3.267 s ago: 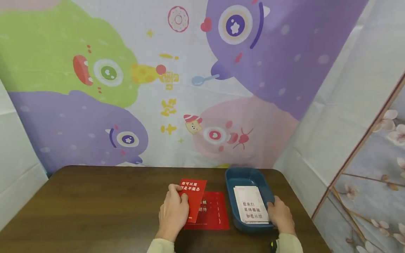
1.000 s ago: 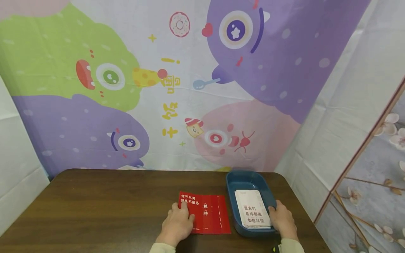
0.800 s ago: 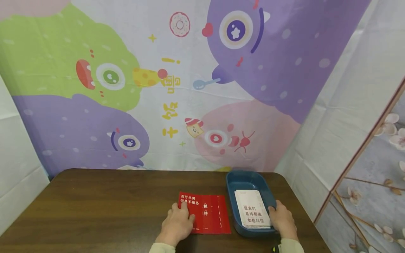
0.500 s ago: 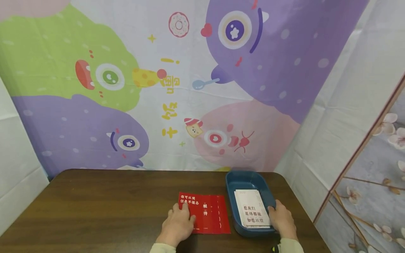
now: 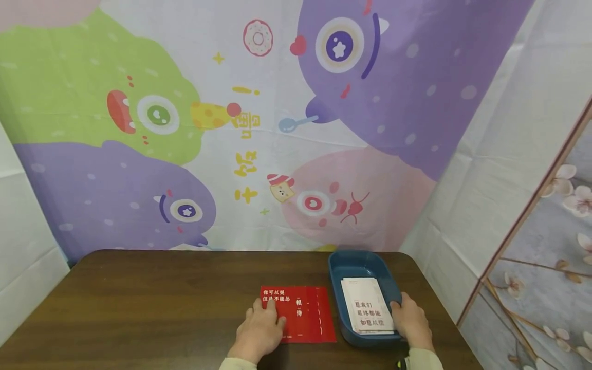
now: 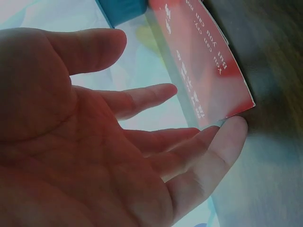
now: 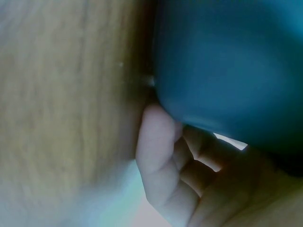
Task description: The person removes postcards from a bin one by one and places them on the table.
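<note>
A red card (image 5: 276, 293) with white writing lies on the table, overlapping the left side of another red card (image 5: 319, 313). My left hand (image 5: 260, 329) rests at the first card's left edge with its fingers spread. In the left wrist view, the fingertips (image 6: 235, 127) meet the red card's corner (image 6: 215, 66). My right hand (image 5: 411, 321) grips the right rim of a blue plastic tray (image 5: 341, 293), thumb over the edge. In the right wrist view, curled fingers (image 7: 158, 137) touch the tray's outer wall (image 7: 227, 75).
A stack of white cards (image 5: 365, 295) with dark writing lies inside the tray. The brown wooden table (image 5: 139, 303) stretches to the left. A cartoon-print cloth (image 5: 250, 226) hangs behind its far edge, and a flowered panel (image 5: 546, 267) stands at the right.
My left hand has lowered the raised red card onto the other one and loosened its fingers. The card's far edge has shifted slightly toward me, into line. My right hand stays on the tray.
</note>
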The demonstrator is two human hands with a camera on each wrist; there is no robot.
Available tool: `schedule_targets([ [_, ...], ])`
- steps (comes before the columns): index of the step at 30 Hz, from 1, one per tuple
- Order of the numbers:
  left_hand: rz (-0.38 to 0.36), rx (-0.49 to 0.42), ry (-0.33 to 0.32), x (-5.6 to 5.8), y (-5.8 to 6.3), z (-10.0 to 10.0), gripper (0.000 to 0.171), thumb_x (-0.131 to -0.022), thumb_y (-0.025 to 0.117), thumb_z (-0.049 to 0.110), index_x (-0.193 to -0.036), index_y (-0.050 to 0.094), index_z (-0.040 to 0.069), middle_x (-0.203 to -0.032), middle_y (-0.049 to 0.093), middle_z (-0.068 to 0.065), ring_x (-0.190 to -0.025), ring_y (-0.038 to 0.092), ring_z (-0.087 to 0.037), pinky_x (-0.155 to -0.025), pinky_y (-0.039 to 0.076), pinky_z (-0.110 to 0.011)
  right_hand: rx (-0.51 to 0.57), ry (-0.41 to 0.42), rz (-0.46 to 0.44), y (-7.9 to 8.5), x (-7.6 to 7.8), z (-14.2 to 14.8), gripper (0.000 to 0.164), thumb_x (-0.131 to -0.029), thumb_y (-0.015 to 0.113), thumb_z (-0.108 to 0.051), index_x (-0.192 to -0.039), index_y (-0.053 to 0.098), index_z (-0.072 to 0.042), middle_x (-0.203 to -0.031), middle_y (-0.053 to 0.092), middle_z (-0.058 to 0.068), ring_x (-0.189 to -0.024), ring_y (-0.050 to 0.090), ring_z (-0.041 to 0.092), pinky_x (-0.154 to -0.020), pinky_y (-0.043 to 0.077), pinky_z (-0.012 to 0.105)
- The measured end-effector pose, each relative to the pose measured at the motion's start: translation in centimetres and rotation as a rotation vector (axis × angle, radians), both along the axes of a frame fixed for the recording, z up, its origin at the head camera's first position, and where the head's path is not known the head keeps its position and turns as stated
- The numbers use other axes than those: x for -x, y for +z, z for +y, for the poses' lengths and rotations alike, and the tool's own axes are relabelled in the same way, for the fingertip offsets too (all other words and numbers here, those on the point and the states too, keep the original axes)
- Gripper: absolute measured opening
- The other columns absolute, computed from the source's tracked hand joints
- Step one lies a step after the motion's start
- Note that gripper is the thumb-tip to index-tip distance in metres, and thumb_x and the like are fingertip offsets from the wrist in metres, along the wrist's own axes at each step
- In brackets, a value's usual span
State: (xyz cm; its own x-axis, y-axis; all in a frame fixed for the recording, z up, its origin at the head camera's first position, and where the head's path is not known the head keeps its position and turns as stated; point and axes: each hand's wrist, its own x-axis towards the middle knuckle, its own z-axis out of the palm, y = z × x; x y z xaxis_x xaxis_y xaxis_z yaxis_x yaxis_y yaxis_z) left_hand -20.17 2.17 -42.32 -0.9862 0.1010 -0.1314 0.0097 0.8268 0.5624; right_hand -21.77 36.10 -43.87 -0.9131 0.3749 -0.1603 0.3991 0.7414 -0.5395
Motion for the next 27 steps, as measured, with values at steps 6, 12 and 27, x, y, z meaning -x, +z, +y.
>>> schedule_targets([
  [6,0.012,0.005,-0.008,-0.1,0.0,0.0,0.062,-0.088,0.068,0.029,-0.136,0.048,-0.005,-0.138,0.041,-0.035,-0.114,0.043,-0.047,-0.087,0.045,-0.069,0.0,-0.006,0.0,0.0,0.0,0.0,0.055,-0.102,0.042,-0.022,-0.145,0.026,0.009,-0.142,0.037,0.041,-0.121,0.043,0.059,-0.087,0.042,0.073],
  [12,0.029,0.003,-0.017,-0.1,-0.1,0.1,0.059,-0.089,0.067,0.028,-0.135,0.049,-0.005,-0.137,0.042,-0.035,-0.114,0.042,-0.046,-0.086,0.046,-0.068,0.0,0.002,0.001,0.1,-0.1,0.1,0.054,-0.102,0.042,-0.023,-0.143,0.028,0.008,-0.14,0.039,0.041,-0.117,0.046,0.058,-0.083,0.045,0.07],
  [27,0.208,0.067,-0.187,-2.2,2.2,3.8,0.057,-0.083,0.074,0.033,-0.128,0.056,0.003,-0.132,0.054,-0.024,-0.12,0.047,-0.041,-0.092,0.041,-0.069,0.009,-0.017,-0.014,-0.1,0.3,-0.1,0.054,-0.102,0.041,-0.021,-0.145,0.026,0.008,-0.142,0.036,0.041,-0.119,0.045,0.057,-0.086,0.043,0.071],
])
